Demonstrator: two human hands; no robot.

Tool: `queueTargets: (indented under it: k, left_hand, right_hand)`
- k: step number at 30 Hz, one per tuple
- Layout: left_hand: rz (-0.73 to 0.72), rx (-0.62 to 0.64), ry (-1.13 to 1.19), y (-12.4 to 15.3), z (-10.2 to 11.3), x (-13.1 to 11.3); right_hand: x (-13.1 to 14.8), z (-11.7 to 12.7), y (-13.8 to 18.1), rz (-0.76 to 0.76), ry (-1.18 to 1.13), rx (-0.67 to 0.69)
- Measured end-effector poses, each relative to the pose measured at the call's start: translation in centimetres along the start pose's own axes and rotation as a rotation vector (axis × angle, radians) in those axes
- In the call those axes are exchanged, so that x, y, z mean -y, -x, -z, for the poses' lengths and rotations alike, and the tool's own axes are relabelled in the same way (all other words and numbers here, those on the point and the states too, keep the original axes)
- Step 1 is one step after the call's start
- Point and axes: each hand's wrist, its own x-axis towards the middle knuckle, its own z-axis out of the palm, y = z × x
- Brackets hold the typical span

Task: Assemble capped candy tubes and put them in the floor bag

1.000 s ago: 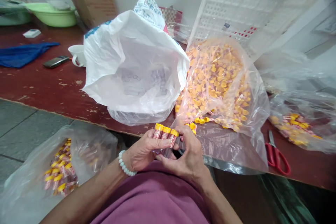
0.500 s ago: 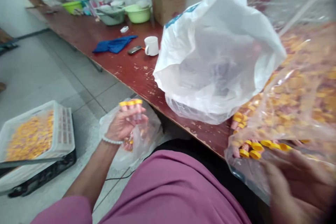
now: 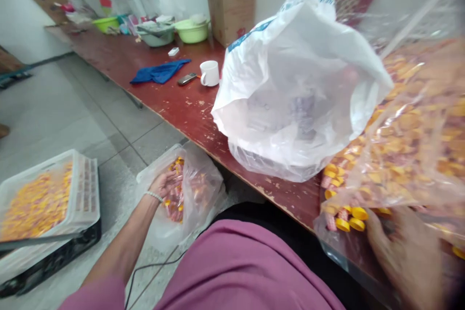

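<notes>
My left hand (image 3: 164,185) reaches down into a clear plastic bag (image 3: 203,193) on the floor. Its fingers are curled round a few small red tubes with yellow caps (image 3: 176,164), just inside the bag's mouth above several more tubes. My right hand (image 3: 407,252) is smeared by motion at the table's front edge. It lies at the opening of a large clear bag (image 3: 410,140) full of the same tubes, next to several loose ones (image 3: 350,218). Its fingers cannot be made out. A white plastic bag (image 3: 301,87) stands open on the table between my hands.
A long dark red table (image 3: 170,101) carries a white mug (image 3: 209,73), a phone (image 3: 187,79), a blue cloth (image 3: 160,70), green bowls (image 3: 192,31) and a cardboard box (image 3: 232,0). A white crate of tubes (image 3: 43,198) sits on the tiled floor at the left.
My left hand has carried the tubes from in front of me down to the left and lowered them into the floor bag. My right hand has gone to the big bag's opening.
</notes>
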Motion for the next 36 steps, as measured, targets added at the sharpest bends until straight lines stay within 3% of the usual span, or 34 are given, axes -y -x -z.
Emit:
queueTargets:
  k: [3,6,8,12,14,16,18,20,23,28,33,36]
  left_hand:
    - [-0.203,-0.083,0.029,1.5,-0.8,-2.2]
    - [-0.653,-0.067,0.007,4.7,-3.2,-4.9]
    - [-0.967,0.076,-0.109,7.5,-6.1,-6.6]
    - [-1.327,0.497,-0.671,10.5,-15.1,-9.5]
    - [-1.410,0.621,-1.030,9.9,-20.0,-10.5]
    - [-1.389,0.671,-1.149,8.5,-24.3,-11.2]
    - [-1.331,0.705,-1.197,6.8,-27.5,-11.7]
    - [-1.270,0.740,-1.218,5.5,-29.3,-11.8]
    - [-1.202,0.789,-1.164,4.3,-30.1,-11.9]
    - [-1.093,0.836,-0.875,4.4,-29.1,-11.9]
    - [-0.987,0.892,-0.514,7.7,-26.2,-11.7]
    - [-0.881,1.011,-0.316,10.4,-23.7,-10.7]
  right_hand:
    - [0.2,-0.2,-0.2,0.200,0.084,-0.011]
    - [-0.3,-0.9,0.0,0.269,0.172,-0.068]
    - [-0.8,-1.3,0.2,0.250,0.205,-0.095]
    - [-1.7,-1.5,0.8,0.169,0.217,-0.131]
    - [-1.8,-1.4,0.9,0.143,0.203,-0.160]
    - [-1.7,-1.2,1.0,0.106,0.187,-0.186]
    - [-1.4,-1.0,1.1,0.068,0.175,-0.189]
    - [-1.2,-0.8,1.2,0.031,0.163,-0.181]
    - [-1.1,-0.7,1.2,-0.019,0.128,-0.213]
    - [-1.2,-0.7,1.2,-0.007,0.114,-0.241]
    - [-1.4,-0.8,1.1,-0.003,0.108,-0.234]
    - [-1.5,-0.8,1.0,-0.009,0.070,-0.262]
